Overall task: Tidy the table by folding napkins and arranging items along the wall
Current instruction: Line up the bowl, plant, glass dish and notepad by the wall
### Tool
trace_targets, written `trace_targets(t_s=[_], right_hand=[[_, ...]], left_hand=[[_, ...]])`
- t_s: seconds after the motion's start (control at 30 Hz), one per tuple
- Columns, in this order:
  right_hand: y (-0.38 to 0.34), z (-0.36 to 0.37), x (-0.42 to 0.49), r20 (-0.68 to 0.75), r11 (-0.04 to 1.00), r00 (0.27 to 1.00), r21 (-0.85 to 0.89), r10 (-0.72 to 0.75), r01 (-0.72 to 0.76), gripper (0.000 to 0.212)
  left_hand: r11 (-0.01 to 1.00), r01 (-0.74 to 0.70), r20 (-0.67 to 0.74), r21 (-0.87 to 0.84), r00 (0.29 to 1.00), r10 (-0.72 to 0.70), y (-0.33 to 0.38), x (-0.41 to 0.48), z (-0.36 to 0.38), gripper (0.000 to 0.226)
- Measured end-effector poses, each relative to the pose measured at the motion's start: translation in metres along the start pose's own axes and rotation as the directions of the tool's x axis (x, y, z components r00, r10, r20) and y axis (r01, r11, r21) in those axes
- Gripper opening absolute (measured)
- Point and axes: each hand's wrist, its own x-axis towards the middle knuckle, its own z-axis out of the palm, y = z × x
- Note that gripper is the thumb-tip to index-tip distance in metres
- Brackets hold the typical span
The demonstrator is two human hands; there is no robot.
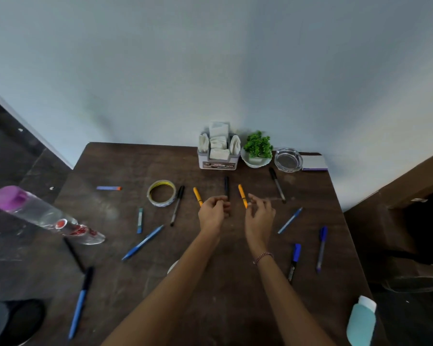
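Here, left hand [214, 211] apparently pinched black pen [226, 187]; right hand [259, 214] hovered spread, orange pen [242, 195] at its fingertips; mid-barrel grip seemed advisable.

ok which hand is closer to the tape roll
Left. The left hand is a short way to the right of the tape roll and slightly nearer the camera. The right hand is further right still, beyond the left hand.
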Motion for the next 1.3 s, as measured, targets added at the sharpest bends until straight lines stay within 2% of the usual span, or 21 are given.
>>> trace_targets(t_s=[0.23, 0.43, 0.67, 0.93, 1.03, 1.13, 1.3], right_hand=[[-0.015, 0.026, -0.052, 0.128, 1.0, 0.992, 0.005, -0.009, 0.009, 0.028], [-0.033, 0.05, -0.086, 0.224, 0.997, 0.972, -0.012, -0.067, 0.072, 0.028], [-0.068, 0.084, -0.114, 0.317, 0.98, 0.928, 0.082, -0.197, 0.18, 0.027], [-0.103, 0.116, -0.143, 0.432, 0.967, 0.865, 0.117, -0.256, 0.228, 0.028], [-0.105, 0.122, -0.145, 0.44, 0.97, 0.865, 0.134, -0.24, 0.201, 0.028], [-0.105, 0.126, -0.133, 0.415, 0.977, 0.888, 0.158, -0.198, 0.144, 0.028], [-0.107, 0.134, -0.096, 0.449, 0.996, 0.893, 0.089, -0.015, -0.028, 0.031]], left_hand=[[1.0, 0.01, -0.074, 0.028, 0.997, -0.008, -0.012, -0.011, -0.066, 0.024], [0.999, 0.0, -0.148, 0.038, 0.989, 0.005, -0.02, -0.018, -0.112, 0.025], [0.997, -0.065, -0.303, -0.032, 0.952, 0.052, -0.017, -0.019, -0.166, 0.023], [0.993, -0.099, -0.416, -0.068, 0.907, 0.062, -0.016, -0.014, -0.216, 0.025], [0.994, -0.071, -0.403, -0.083, 0.915, 0.032, -0.018, -0.009, -0.222, 0.03], [0.997, -0.043, -0.363, -0.071, 0.932, 0.014, -0.013, 0.001, -0.221, 0.024], [1.0, 0.021, -0.261, 0.001, 0.965, -0.02, 0.005, 0.032, -0.208, 0.025]])
